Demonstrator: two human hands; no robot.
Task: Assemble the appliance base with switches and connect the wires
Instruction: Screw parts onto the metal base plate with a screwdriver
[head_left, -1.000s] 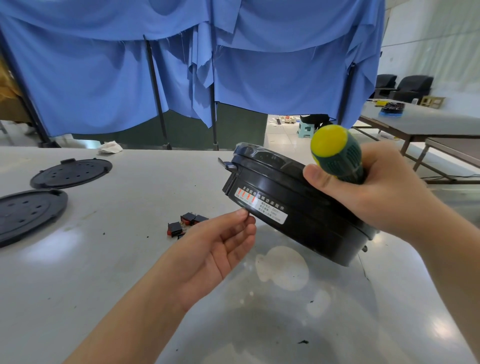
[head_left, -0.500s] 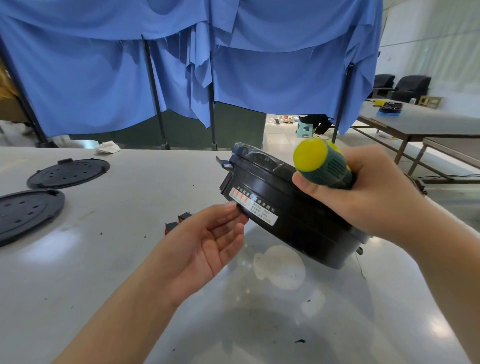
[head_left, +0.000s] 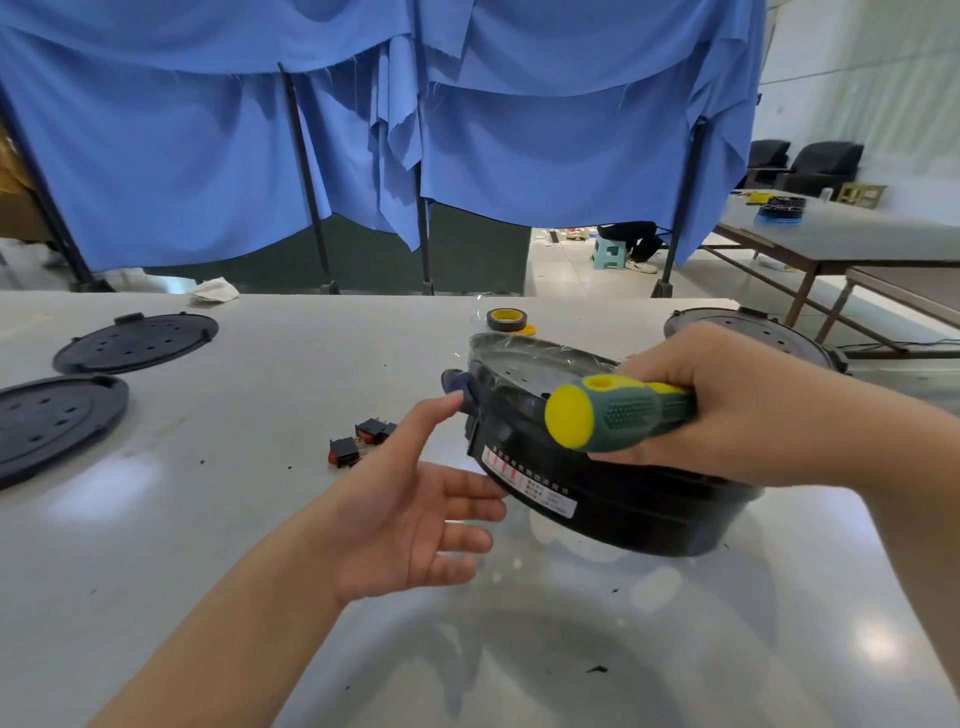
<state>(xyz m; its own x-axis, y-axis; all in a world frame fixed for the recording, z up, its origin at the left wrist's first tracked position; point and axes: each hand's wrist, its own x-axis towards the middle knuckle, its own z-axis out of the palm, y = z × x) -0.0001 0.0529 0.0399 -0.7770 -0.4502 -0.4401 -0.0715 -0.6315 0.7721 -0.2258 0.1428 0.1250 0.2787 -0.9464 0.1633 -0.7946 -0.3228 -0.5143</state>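
Right hand (head_left: 748, 400) clamps screwdriver (head_left: 618, 413) and appliance base (head_left: 613, 493) together, base tilted, low edge near counter (head_left: 260, 519). Left hand (head_left: 410, 512) spread wide, fingertips at base's side. Switches (head_left: 358, 441) lie just beyond. Risk: doubled grip slips, base drops.

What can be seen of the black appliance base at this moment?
The black appliance base is a round, shallow housing of what looks like plastic, tilted, its lower edge at or near the white table. A white label with red marks sits on its side wall, and clear film covers its top. The right hand grips its upper rim together with a green-and-yellow screwdriver. The open left hand touches its left side.
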